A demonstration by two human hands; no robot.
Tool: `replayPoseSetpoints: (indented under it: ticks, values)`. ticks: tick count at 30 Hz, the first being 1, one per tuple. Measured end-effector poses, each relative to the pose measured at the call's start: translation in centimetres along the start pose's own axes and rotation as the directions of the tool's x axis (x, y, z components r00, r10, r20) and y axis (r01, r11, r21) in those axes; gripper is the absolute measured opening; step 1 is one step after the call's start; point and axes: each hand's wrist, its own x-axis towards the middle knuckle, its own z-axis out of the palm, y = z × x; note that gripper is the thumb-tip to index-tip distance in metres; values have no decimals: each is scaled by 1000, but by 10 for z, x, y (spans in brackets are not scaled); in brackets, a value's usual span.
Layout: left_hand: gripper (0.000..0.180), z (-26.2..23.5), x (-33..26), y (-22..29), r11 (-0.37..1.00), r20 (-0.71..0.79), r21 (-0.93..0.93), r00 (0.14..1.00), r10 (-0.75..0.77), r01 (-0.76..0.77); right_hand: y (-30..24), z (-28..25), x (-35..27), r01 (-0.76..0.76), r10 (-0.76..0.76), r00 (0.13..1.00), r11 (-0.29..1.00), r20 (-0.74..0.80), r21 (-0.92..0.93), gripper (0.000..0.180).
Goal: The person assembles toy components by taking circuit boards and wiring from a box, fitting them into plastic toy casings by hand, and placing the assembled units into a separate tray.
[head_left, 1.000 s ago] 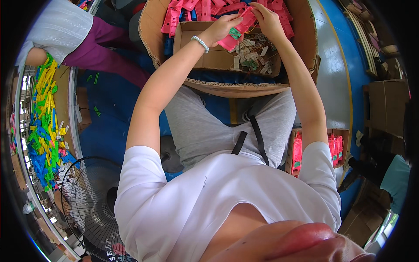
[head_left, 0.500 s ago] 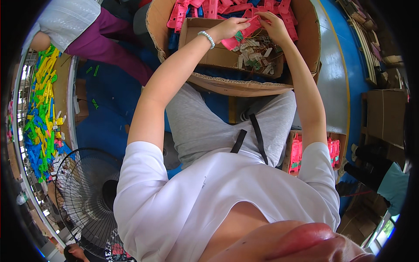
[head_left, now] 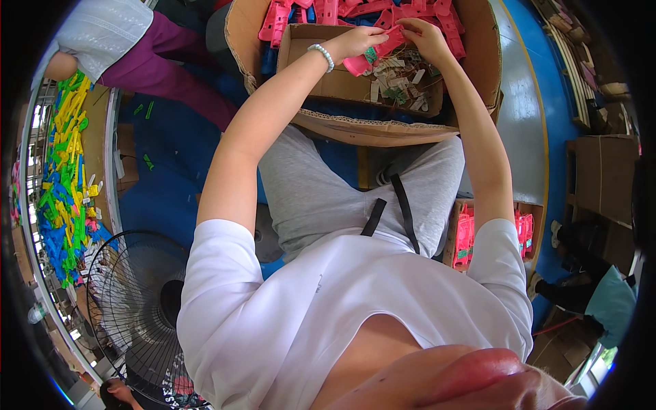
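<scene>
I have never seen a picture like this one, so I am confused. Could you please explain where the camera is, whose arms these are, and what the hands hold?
The camera sits on a person's head and looks down, so its wide lens bends the edges. Both bare arms belong to that person. The left hand and the right hand together hold a pink plastic piece over a small cardboard box with small pale parts inside. That box sits in a larger cardboard box holding more pink pieces. To the left stands a fan, and another person sits near colourful plastic pieces.
</scene>
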Motion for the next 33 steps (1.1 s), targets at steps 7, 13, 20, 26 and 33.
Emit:
replayPoseSetpoints:
  ticks: [7, 13, 20, 26, 33]
  values:
    - [49, -1, 0, -6, 989, 5, 148, 1000, 22, -22, 0, 4, 1, 64, -59, 998, 975, 27, -213, 29]
    - [48, 4, 0, -1, 997, -18, 71, 999, 26, -25, 11, -5, -1, -55, 54, 998, 994, 21, 90, 29]
    - [47, 6, 2, -6, 988, -48, 99, 991, 123, -118, 15, 3, 3, 91, -103, 993, 981, -63, -172, 30]
    - [48, 13, 8, -1, 995, -38, 65, 996, 84, -81, 21, -7, 2, 70, -105, 990, 945, -95, -319, 29]
    - [45, 5, 2, -11, 998, 11, -50, 999, 45, -44, -9, 4, 2, 22, -65, 992, 932, -108, -361, 25]
